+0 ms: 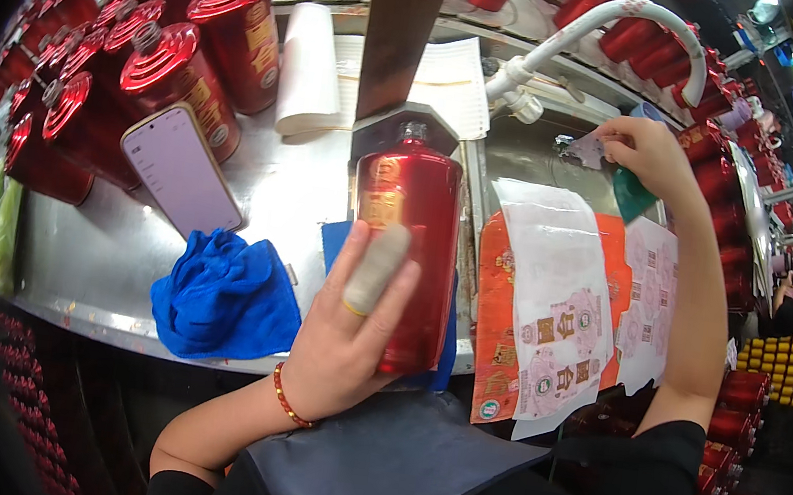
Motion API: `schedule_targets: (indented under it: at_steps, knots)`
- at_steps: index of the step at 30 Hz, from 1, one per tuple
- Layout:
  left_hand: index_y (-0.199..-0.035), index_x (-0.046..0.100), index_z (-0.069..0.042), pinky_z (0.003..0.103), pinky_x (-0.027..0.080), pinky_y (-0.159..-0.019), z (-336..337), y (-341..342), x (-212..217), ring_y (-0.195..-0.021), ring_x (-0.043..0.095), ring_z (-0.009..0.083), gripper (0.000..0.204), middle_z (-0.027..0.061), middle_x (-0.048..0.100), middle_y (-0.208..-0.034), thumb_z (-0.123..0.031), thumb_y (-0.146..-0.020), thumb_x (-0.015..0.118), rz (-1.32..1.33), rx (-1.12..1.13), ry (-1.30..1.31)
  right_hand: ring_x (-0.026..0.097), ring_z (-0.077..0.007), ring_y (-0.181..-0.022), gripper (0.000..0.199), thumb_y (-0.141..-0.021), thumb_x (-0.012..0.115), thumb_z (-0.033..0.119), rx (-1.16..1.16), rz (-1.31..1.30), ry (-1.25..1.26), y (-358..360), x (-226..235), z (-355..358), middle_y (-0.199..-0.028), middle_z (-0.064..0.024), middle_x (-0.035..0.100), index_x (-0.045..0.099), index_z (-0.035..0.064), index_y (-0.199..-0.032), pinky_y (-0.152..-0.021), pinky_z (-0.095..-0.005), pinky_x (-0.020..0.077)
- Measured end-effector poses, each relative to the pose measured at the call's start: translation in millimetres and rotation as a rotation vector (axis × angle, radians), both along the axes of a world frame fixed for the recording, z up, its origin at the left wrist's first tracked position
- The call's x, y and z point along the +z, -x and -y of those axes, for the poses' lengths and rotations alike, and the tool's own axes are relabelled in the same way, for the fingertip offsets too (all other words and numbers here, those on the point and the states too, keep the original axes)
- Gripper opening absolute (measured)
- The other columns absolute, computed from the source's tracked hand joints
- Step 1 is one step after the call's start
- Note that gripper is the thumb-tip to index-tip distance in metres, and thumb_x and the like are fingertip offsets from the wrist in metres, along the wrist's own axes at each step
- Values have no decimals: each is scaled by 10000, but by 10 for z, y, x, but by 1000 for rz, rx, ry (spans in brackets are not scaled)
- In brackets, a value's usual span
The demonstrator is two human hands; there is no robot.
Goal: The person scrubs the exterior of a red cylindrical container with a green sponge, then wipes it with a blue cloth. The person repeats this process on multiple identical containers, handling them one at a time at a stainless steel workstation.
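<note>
A glossy red bottle [421, 251] with gold markings lies or leans in front of me, its neck away from me, against a dark angular holder [448, 135]. My left hand [347, 326] grips its lower left side; one finger wears a pale cover. Off to the right, my right hand [648, 152] is closed, with a thin green flat piece [633, 195] hanging from under its fingers. Its fingertips pinch a small purplish printed film [587, 150] above a wet metal basin [536, 161]. Printed decal sheets [559, 297] in white and orange lie between my hands.
A phone [183, 172] and a crumpled blue cloth [227, 296] rest on the metal table [108, 262] at left. Many red bottles [176, 67] crowd the far left. A paper roll [310, 69], an upright metal post [403, 31] and a curved white pipe [624, 10] stand beyond.
</note>
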State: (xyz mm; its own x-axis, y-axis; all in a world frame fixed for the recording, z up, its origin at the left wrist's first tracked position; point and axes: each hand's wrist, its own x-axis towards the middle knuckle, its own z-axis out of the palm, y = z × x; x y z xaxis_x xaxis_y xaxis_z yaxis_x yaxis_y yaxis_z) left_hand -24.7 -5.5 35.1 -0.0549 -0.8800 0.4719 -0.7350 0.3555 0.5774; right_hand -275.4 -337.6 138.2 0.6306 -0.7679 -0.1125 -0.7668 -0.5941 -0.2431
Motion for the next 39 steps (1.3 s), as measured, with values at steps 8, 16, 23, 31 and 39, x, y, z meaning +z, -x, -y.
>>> schedule_targets:
  at_steps: [8, 16, 23, 31, 39]
  knots:
    - [-1603, 52, 77, 503, 361, -1169, -32, -79, -92, -1459, 320, 539, 1261, 370, 209, -1612, -287, -753, 909, -200, 8, -105, 672, -243, -703, 266, -811, 686, 31, 582, -144, 174, -457, 785, -1136, -770, -81, 653, 792, 121, -1038, -620, -345, 527]
    - [-1597, -16, 86, 498, 350, -1175, 11, -143, -180, -1474, 315, 509, 1318, 358, 203, -1619, -288, -744, 917, -277, -105, -173, 655, -220, -645, 302, -806, 757, 163, 955, -289, -71, -862, 1217, -1705, -738, 6, 622, 799, 291, -1076, -540, -358, 496]
    - [-1610, -9, 55, 489, 309, -1205, 50, -189, -121, -1497, 288, 488, 1356, 332, 215, -1623, -301, -709, 940, -295, -131, -127, 719, -301, -782, 190, -823, 726, 90, 967, -145, -97, -1274, 584, -1406, -853, -79, 744, 751, 125, -1008, -676, -404, 551]
    - [-1604, 57, 62, 455, 351, -1175, 97, -140, 54, -1463, 373, 419, 1224, 305, 325, -1570, -331, -794, 886, -638, -117, -285, 696, -358, -809, 173, -838, 731, 103, 786, -196, -20, -1342, 485, -1393, -800, -137, 707, 628, 45, -964, -719, -444, 533]
    - [-1583, 217, 65, 362, 432, -1097, 280, -36, 54, -1307, 557, 245, 760, 207, 552, -1431, -149, -1001, 656, -825, -25, -245, 691, -310, -752, 199, -869, 742, 157, 677, 7, -87, -1301, 356, -1272, -784, -133, 697, 626, 18, -952, -681, -403, 523]
